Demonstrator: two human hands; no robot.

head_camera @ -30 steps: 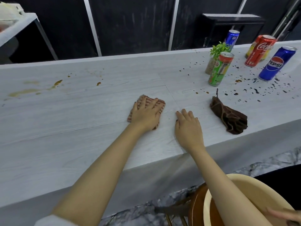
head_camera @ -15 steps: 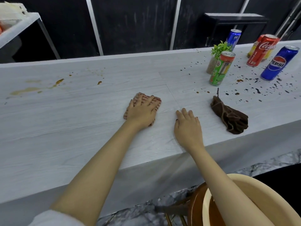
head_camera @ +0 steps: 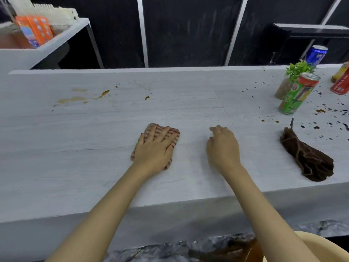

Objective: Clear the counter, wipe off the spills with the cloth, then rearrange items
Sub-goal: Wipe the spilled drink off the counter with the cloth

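My left hand (head_camera: 156, 148) lies flat on the striped cloth (head_camera: 171, 131), fingers straight and spread, pressing it onto the surface (head_camera: 85, 157); nothing is gripped. The striped cloth sits midway along the surface, closer to the near edge than to the far edge; its far and right borders show beyond my fingers. My right hand (head_camera: 222, 146) is near the striped cloth on its right, apart from it, fingers loosely bent and holding nothing; the fingertips appear to touch the surface, though the view does not settle this. An amber spill (head_camera: 75, 99) lies toward the far left corner, with small drops beside it; dark spots (head_camera: 321, 125) scatter over the right end. A crumpled brown cloth (head_camera: 306, 157) lies by the near edge at the right end, well apart from my right hand. A green can (head_camera: 298, 93) stands toward the far edge on the right; a small potted plant (head_camera: 286, 86) stands just behind it; a blue can (head_camera: 316, 55) stands at the far edge behind the plant.
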